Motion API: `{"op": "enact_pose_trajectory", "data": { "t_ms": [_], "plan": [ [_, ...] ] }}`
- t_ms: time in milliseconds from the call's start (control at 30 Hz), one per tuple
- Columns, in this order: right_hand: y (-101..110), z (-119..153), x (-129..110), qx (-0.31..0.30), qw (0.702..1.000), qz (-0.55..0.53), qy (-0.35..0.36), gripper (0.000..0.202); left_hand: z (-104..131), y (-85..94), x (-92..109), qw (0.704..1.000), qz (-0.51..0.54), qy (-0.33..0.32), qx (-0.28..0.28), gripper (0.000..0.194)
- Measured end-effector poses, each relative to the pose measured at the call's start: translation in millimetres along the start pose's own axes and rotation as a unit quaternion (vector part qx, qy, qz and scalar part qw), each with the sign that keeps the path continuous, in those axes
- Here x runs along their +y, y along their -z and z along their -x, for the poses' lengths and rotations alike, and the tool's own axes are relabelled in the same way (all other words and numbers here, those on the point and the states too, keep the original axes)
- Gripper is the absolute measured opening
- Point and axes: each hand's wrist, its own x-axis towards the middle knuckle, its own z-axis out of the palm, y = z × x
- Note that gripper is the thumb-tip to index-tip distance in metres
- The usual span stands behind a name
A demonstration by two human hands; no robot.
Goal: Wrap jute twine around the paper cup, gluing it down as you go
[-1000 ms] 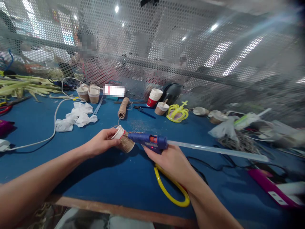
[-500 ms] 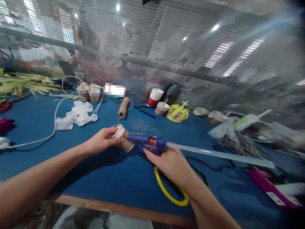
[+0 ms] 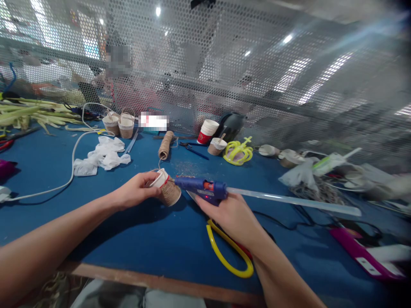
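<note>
My left hand [image 3: 139, 188] grips the rim of a paper cup [image 3: 169, 193], which lies tilted with its mouth toward the hand. Brown twine is wound round most of the cup's side, and a white and red band shows near the rim. A strand leads back to a roll of twine [image 3: 166, 145]. In my right hand [image 3: 233, 214] is a blue hot glue gun [image 3: 201, 187], its nozzle at the twine on the cup. A long clear glue stick [image 3: 295, 201] sticks out of its back. Yellow-handled scissors [image 3: 229, 252] lie beneath my right wrist.
Behind the cup stand blue pliers [image 3: 194, 149], stacked paper cups [image 3: 208, 131], a yellow crown-shaped piece [image 3: 238, 152] and twine-covered cups [image 3: 126, 125]. Crumpled white plastic [image 3: 104, 156] and a white cable [image 3: 74, 158] lie left. A purple power strip [image 3: 366, 252] is at right. A perforated metal screen [image 3: 199, 64] borders the table.
The glue gun's nozzle has drawn slightly to the right along the cup's rim side. My left hand keeps hold of the cup, and the view has shifted a little.
</note>
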Motion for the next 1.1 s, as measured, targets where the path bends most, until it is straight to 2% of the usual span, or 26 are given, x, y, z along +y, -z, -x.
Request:
{"op": "enact_pose_trajectory", "data": {
  "t_ms": [167, 333, 467, 833, 1000, 1100],
  "plan": [
    [1, 1, -1, -0.004, 1.000, 0.011, 0.000, 0.019, 1, -0.7, 2, 1.000, -0.008, 0.002, -0.007, 0.022],
    [7, 0, -6, -0.021, 0.997, 0.056, 0.038, 0.022, 0, -1.0, 1, 1.000, -0.002, 0.001, 0.002, 0.022],
    [9, 1, -8, -0.013, 0.997, 0.056, 0.051, 0.022, 0, -0.5, -1, 1.000, -0.006, -0.001, 0.006, 0.020],
    [8, 2, -11, -0.005, 0.998, 0.050, 0.034, 0.020, 0, -1.5, -1, 1.000, 0.015, 0.005, 0.001, 0.025],
    [8, 3, -10, 0.013, 0.997, 0.051, 0.064, 0.019, 0, -1.8, -2, 1.000, 0.023, 0.008, 0.000, 0.025],
    [8, 3, -11, 0.015, 0.997, 0.040, 0.060, 0.018, 0, -2.0, -2, 1.000, 0.023, 0.013, 0.006, 0.024]
  ]
}}
